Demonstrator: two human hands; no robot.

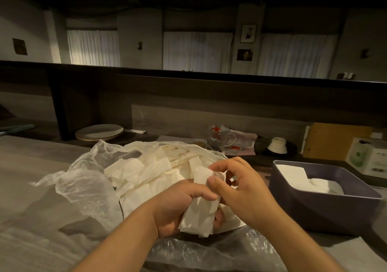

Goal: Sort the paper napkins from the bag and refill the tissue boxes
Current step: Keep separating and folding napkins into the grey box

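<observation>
Lying crumpled on the left of the counter (31,167), the clear bag (83,188) is spilling a loose pile of napkins (144,171) toward the middle. Behind it, plates (99,132) are stacked by the back ledge. Just in front of the pile, the left hand (178,208) is curling its fingers round a folded wad (201,213) of napkins, thumb lying across the top. The right hand (245,190) is half closed beside it, thumb and forefinger pinching the wad's upper edge while the other fingers are bending loosely. Further right, the grey box (326,208) is sitting open with a few white napkins lying flat inside. A glass mug (219,136) is standing behind.
</observation>
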